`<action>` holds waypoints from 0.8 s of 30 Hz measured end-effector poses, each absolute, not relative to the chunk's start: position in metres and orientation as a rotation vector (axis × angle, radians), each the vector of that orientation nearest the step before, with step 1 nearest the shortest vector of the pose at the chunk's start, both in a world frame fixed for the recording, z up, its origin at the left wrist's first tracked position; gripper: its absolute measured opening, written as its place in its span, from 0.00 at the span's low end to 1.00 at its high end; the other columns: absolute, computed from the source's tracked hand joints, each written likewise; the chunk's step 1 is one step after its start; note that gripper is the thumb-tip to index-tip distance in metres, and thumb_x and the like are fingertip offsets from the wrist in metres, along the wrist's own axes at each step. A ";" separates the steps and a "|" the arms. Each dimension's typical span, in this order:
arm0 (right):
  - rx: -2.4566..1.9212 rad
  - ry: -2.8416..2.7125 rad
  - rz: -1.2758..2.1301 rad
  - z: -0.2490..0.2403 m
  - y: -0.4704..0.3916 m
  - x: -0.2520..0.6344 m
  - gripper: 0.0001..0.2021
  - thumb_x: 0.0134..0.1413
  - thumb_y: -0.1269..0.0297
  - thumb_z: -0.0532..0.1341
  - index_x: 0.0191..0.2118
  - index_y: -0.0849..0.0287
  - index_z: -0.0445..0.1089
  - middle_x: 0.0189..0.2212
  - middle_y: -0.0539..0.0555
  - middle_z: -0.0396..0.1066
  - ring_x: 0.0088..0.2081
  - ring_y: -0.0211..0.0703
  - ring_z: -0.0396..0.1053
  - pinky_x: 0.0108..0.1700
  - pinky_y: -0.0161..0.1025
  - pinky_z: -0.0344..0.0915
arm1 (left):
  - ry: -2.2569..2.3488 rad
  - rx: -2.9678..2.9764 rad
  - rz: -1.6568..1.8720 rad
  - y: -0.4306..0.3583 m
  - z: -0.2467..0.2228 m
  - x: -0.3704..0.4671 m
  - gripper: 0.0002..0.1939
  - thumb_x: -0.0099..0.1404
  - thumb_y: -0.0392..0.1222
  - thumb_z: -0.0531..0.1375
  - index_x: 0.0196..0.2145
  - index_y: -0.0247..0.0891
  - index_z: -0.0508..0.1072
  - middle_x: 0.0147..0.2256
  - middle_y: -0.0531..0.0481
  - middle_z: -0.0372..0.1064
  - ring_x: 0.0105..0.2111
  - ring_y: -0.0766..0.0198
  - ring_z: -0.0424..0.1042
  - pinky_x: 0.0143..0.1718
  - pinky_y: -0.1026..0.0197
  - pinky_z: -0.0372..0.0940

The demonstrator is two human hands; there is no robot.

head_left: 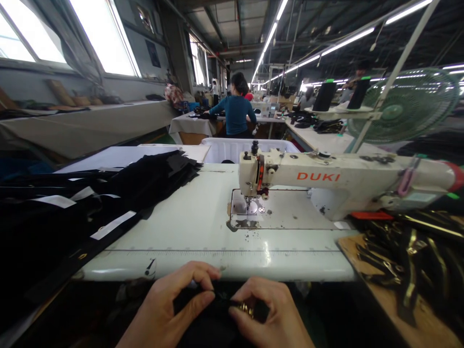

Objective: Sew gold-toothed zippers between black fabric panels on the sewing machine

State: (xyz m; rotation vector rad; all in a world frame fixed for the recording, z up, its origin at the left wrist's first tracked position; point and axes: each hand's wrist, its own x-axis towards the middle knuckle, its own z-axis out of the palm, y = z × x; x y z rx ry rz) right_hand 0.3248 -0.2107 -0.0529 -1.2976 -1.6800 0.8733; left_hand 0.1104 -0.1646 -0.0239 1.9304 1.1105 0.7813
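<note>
My left hand [177, 299] is low in the view, just off the table's front edge, its thumb and forefinger pinched on a dark bit of material too small to make out. Beside it, my right hand [268, 307] pinches a small gold-coloured metal piece [246, 309], with dark material between the two hands. Beyond them stands a white sewing machine [290, 174] with orange lettering, its needle over a metal plate [282, 210]. Nothing lies under the needle that I can make out.
A large pile of black fabric [145, 174] with white strips covers the table's left. Black straps with gold zippers [413, 251] lie on a wooden board [427, 314] at right. A white bin [224, 149], a green fan [406, 106] and a person in blue [235, 113] are behind.
</note>
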 end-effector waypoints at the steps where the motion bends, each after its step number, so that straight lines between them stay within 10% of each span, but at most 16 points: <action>1: -1.313 -1.666 0.879 -0.053 -0.211 0.324 0.02 0.50 0.70 0.64 0.29 0.58 0.74 0.23 0.47 0.72 0.25 0.36 0.69 0.29 0.29 0.60 | 1.103 1.936 0.775 -0.164 -0.025 0.110 0.06 0.67 0.43 0.61 0.31 0.42 0.72 0.39 0.50 0.76 0.41 0.58 0.76 0.44 0.64 0.70; 24: -1.244 -1.585 0.915 -0.063 -0.209 0.322 0.01 0.47 0.70 0.67 0.28 0.58 0.75 0.23 0.47 0.72 0.26 0.36 0.70 0.30 0.29 0.60 | 1.159 1.801 0.708 -0.163 -0.023 0.110 0.06 0.63 0.44 0.63 0.29 0.43 0.74 0.34 0.54 0.75 0.38 0.61 0.75 0.42 0.67 0.66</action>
